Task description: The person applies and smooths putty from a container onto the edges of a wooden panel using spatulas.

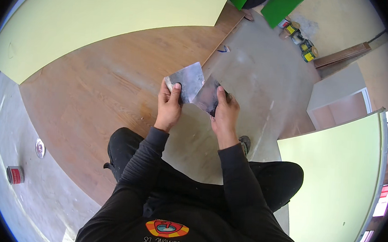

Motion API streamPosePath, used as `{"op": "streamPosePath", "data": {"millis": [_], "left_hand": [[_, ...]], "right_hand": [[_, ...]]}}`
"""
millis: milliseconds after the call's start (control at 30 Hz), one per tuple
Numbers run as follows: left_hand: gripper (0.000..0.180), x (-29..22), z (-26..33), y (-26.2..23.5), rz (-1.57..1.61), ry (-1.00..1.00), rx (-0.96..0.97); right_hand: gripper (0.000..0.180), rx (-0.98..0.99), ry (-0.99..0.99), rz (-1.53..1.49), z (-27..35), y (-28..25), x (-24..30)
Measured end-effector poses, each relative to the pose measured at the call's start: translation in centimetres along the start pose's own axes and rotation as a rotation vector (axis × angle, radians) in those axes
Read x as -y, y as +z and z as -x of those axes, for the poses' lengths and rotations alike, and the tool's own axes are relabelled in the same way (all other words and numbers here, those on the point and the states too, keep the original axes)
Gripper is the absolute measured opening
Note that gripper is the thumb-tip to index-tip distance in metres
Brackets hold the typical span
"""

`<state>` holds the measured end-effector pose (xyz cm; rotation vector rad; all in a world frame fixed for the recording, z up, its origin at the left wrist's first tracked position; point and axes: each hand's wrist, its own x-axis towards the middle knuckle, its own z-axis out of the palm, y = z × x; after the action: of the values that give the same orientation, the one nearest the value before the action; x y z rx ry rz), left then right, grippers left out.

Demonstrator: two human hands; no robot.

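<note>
My left hand is closed around the edge of a flat, shiny metal scraper blade, thumb on top. Whitish residue marks that blade's corner by the fingers. In my right hand is a second flat scraper blade, darker and smudged, with a black edge near the palm. The two blades meet in front of me, their near edges touching or slightly overlapping; which one lies on top I cannot tell.
Beneath and left of my hands lies a wood-grain board. Pale yellow panels stand at the far side and right. Several paint cans line the far right wall, near an open white cabinet. A red-labelled can stands left, below a round lid.
</note>
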<state>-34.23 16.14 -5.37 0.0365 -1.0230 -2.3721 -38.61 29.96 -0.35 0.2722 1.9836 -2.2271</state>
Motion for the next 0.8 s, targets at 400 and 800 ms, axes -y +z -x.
{"op": "streamPosePath", "data": {"millis": [400,800], "left_hand": [[0.032,0.1,1.1,2.9,0.285,-0.259,-0.239],[0.029,0.6,1.5,5.7,0.150,-0.230,-0.531]], "right_hand": [[0.024,-0.249,-0.131,-0.467,-1.6,0.7,-0.4],[0.018,0.115,-0.611,0.135,0.0,0.5,-2.2]]}}
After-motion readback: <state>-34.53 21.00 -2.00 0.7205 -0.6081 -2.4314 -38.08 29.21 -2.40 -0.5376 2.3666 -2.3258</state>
